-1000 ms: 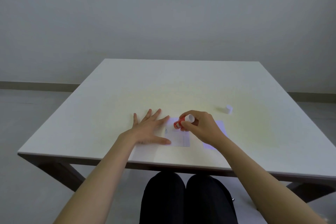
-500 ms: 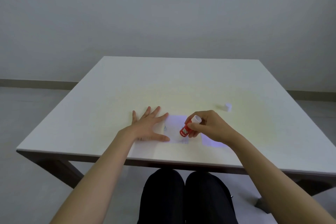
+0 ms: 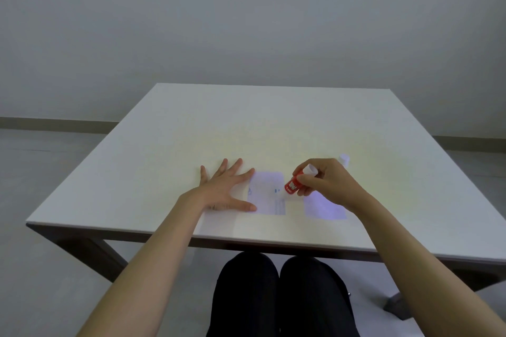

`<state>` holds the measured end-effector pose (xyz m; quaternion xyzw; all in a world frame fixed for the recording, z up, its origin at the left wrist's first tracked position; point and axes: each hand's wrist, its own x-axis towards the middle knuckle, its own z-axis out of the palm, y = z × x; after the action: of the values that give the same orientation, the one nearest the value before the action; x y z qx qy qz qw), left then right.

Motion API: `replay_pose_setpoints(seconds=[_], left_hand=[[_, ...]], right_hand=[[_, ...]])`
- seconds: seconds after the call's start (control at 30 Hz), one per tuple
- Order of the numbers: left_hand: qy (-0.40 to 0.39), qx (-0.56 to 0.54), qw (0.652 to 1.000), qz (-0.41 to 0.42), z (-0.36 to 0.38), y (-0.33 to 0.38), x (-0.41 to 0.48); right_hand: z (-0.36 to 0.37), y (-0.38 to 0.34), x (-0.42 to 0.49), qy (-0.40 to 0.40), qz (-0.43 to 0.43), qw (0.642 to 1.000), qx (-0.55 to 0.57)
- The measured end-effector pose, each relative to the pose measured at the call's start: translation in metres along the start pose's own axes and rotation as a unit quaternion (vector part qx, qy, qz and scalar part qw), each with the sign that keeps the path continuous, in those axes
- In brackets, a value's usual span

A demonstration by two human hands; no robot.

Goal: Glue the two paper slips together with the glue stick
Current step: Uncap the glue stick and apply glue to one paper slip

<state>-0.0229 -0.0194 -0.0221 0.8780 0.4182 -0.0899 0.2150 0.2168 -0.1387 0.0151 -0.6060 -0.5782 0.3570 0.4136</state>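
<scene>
Here the left hand (image 3: 223, 191) lies flat and spread on the tabletop (image 3: 273, 123), gripping nothing, its thumb and forefinger at the 9 o'clock edge of the printed paper slip (image 3: 267, 193), probably to stop it sliding under the glue. The right hand (image 3: 325, 182) is closed around the red glue stick (image 3: 294, 185), tilted so its lower end meets the slip's 3 o'clock edge. The second slip (image 3: 324, 206) lies at 3 o'clock of the first, partly under that hand, presumably ready for joining. The white cap (image 3: 344, 159) sits at 1 o'clock, clear of the work
</scene>
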Motion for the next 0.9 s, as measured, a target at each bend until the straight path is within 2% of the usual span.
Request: replay_pose_setpoints(seconds=[0.07,0.1,0.23,0.37,0.43,0.53,0.6,0.73,0.77,0.83,0.9], left_hand=[[0.001,-0.006,1.000,0.000,0.000,0.001,0.000],[0.001,-0.006,1.000,0.000,0.000,0.001,0.000],[-0.001,0.003,1.000,-0.002,0.000,0.000,0.000],[0.000,0.019,1.000,0.001,0.000,0.002,-0.001],[0.001,0.010,1.000,0.002,0.000,0.002,-0.002],[-0.001,-0.001,1.000,0.003,-0.001,0.003,-0.003],[-0.001,0.004,1.000,0.002,-0.001,0.003,-0.003],[-0.001,0.019,1.000,0.003,-0.001,0.002,-0.002],[0.000,0.019,1.000,0.003,0.000,0.003,-0.003],[0.000,0.015,1.000,0.003,0.000,0.003,-0.004],[-0.001,0.008,1.000,0.003,-0.001,0.003,-0.005]], right_hand=[[-0.001,-0.001,0.001,0.048,-0.003,0.999,-0.025],[-0.002,-0.002,0.001,0.047,-0.002,0.998,-0.028],[0.005,-0.009,-0.002,-0.050,-0.005,0.999,0.019],[0.025,-0.012,0.011,-0.061,0.002,0.998,0.027],[0.029,-0.012,0.020,-0.022,0.016,0.999,0.043],[0.029,-0.010,0.030,0.083,0.033,0.994,0.059],[0.032,-0.007,0.031,0.100,0.035,0.993,0.050],[0.042,-0.006,0.022,-0.036,0.015,0.998,0.058],[0.042,-0.006,0.022,-0.047,0.012,0.997,0.064],[0.041,-0.004,0.024,0.004,0.022,0.997,0.080],[0.039,-0.001,0.026,0.101,0.047,0.989,0.093]])
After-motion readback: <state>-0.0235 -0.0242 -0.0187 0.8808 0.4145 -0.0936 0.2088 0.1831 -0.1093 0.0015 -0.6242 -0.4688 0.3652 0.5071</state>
